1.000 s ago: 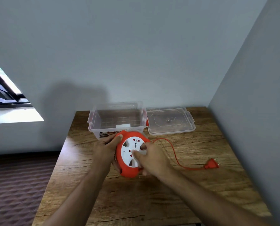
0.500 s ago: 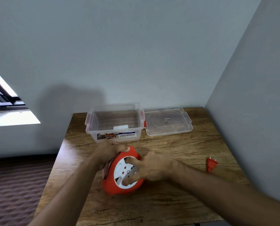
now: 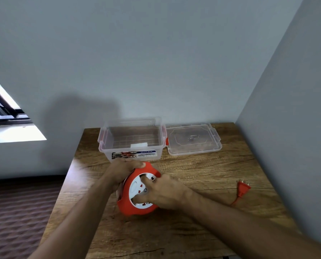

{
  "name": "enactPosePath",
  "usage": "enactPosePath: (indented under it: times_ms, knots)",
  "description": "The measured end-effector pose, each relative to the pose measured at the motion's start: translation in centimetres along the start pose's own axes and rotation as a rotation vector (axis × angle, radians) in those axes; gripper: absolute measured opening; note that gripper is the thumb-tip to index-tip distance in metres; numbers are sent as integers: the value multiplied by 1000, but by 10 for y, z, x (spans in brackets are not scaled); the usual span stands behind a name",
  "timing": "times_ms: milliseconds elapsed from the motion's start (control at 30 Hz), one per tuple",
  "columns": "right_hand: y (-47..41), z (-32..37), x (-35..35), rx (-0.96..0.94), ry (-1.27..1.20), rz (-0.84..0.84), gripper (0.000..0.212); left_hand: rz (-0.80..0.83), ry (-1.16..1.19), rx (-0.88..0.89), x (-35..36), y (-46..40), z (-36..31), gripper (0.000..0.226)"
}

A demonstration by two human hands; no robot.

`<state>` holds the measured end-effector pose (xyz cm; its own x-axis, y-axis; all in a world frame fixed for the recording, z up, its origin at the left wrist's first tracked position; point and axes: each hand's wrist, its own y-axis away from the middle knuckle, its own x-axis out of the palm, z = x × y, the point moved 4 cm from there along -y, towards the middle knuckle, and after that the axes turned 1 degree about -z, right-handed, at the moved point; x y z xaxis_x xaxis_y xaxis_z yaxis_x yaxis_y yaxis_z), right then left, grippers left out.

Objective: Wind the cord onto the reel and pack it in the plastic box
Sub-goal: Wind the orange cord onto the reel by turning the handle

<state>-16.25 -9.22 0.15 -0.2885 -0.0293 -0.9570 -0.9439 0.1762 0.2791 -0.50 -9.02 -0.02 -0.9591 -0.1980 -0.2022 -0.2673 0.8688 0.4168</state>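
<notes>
An orange cord reel [image 3: 129, 206] with a white socket face stands tilted on the wooden table [image 3: 193, 230]. My left hand [image 3: 123, 170] grips its upper left rim. My right hand [image 3: 162, 192] has its fingers in the white centre disc. The orange plug [image 3: 243, 189] lies at the right with a short length of cord [image 3: 234, 201] running behind my right forearm. The clear plastic box [image 3: 131, 142] stands open and empty just beyond the reel.
The box's clear lid [image 3: 192, 140] lies flat to the right of the box. Grey walls close the table at the back and right. A window [image 3: 0, 107] is at the left, with dark floor below the table's left edge.
The reel has come down from in front of the box toward me. The white disc has turned under my right hand, and the loose cord is shorter, with the plug drawn nearer.
</notes>
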Motion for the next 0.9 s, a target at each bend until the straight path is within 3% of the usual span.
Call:
enactPosePath:
  times_ms: [167,267,367,467,733,900]
  knots:
    - [5,-5,-11,-52,81,-1,66,-26,-79,27,2,-3,0,23]
    - [9,-11,-12,90,25,-53,68,-100,33,98,3,3,-4,15]
    - [10,-20,-6,316,-150,-103,62,-212,214,157,7,12,-5,1]
    - [10,-21,-1,471,-277,-222,62,-260,340,200,14,20,-4,7]
    - [10,-7,3,765,-663,-416,62,-319,454,244,23,25,4,9]
    - [12,-9,8,1024,-1019,-558,62,-344,528,152,33,19,16,21]
